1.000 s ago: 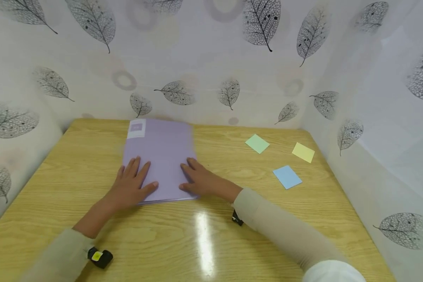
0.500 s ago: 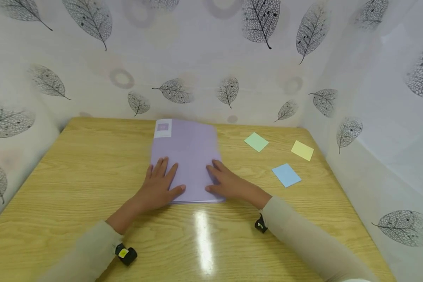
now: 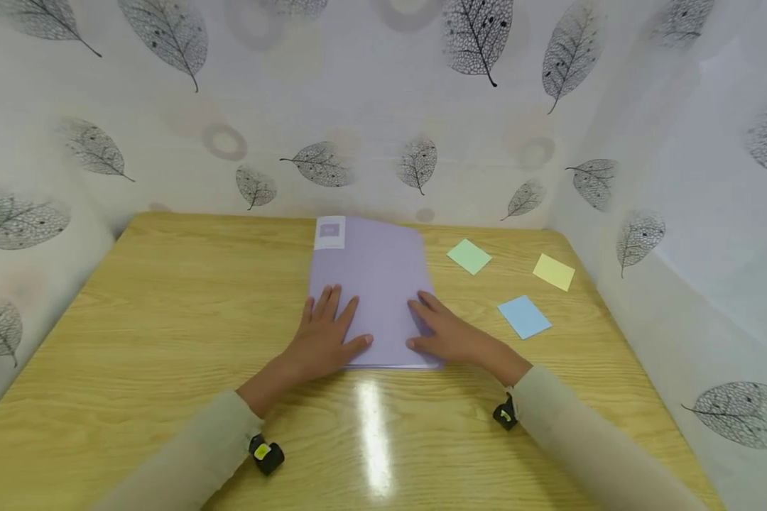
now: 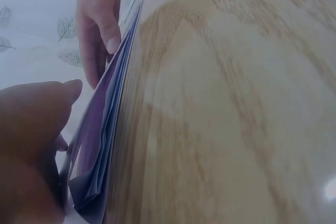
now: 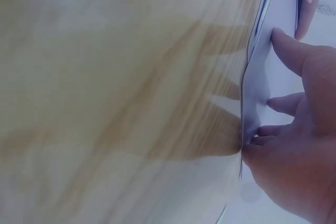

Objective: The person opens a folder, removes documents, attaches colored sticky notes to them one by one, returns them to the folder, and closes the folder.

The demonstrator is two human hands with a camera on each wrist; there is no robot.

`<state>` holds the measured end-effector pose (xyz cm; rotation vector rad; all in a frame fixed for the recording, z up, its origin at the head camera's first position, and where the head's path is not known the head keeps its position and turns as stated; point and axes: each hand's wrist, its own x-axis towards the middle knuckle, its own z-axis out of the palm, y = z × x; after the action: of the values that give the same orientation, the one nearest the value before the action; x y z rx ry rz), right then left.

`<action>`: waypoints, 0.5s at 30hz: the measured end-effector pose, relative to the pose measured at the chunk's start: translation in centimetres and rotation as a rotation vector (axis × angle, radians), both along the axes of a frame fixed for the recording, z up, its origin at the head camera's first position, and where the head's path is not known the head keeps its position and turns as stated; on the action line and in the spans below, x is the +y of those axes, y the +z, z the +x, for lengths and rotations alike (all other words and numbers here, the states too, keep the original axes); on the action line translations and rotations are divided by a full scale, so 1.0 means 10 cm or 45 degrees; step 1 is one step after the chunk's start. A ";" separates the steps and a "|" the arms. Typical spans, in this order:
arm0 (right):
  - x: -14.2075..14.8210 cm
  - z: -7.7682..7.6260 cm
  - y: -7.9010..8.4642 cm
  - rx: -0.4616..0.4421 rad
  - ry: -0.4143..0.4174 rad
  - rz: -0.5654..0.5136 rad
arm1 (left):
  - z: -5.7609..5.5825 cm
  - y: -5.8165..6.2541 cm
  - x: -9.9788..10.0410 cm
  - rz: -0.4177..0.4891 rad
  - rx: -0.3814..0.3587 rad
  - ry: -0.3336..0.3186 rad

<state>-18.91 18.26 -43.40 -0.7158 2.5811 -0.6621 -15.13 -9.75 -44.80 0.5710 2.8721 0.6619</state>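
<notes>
A purple document folder [image 3: 383, 284] with a white label [image 3: 329, 233] at its upper left corner lies flat on the wooden table. My left hand [image 3: 324, 342] rests on its lower left part, fingers spread and straight. On the lower right side sits my right hand [image 3: 449, 336], its fingertips touching the cover and side edge. The left wrist view shows the folder's near edge [image 4: 100, 145] with several sheets or sleeves fanned slightly apart inside. Seen from the right wrist, the right thumb and fingers [image 5: 286, 104] lie on the cover without curling round it.
Three small paper notes lie to the right of the folder: a green one [image 3: 469, 256], a yellow one [image 3: 553, 272] and a blue one [image 3: 524, 316]. A leaf-patterned cloth [image 3: 371, 106] stands behind and beside the wooden table [image 3: 166, 305]. Light glares off the tabletop in front.
Both hands have slid the folder to the right across the table, from left of centre to close beside the notes. The notes have stayed where they were.
</notes>
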 end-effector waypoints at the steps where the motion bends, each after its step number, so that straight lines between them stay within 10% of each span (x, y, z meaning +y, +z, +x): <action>1: 0.02 0.00 0.00 -0.003 -0.007 0.002 | 0.00 0.00 0.02 0.002 0.001 -0.003; 9: 0.08 0.00 -0.02 -0.016 -0.006 -0.014 | 0.00 0.00 0.07 -0.028 0.076 -0.005; 15: 0.10 -0.01 -0.04 -0.013 -0.012 -0.026 | 0.05 0.01 0.06 -0.094 0.182 -0.164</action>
<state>-18.97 19.24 -43.82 -0.7057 2.5736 -0.6941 -14.63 -9.18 -44.68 0.8149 2.9432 0.5129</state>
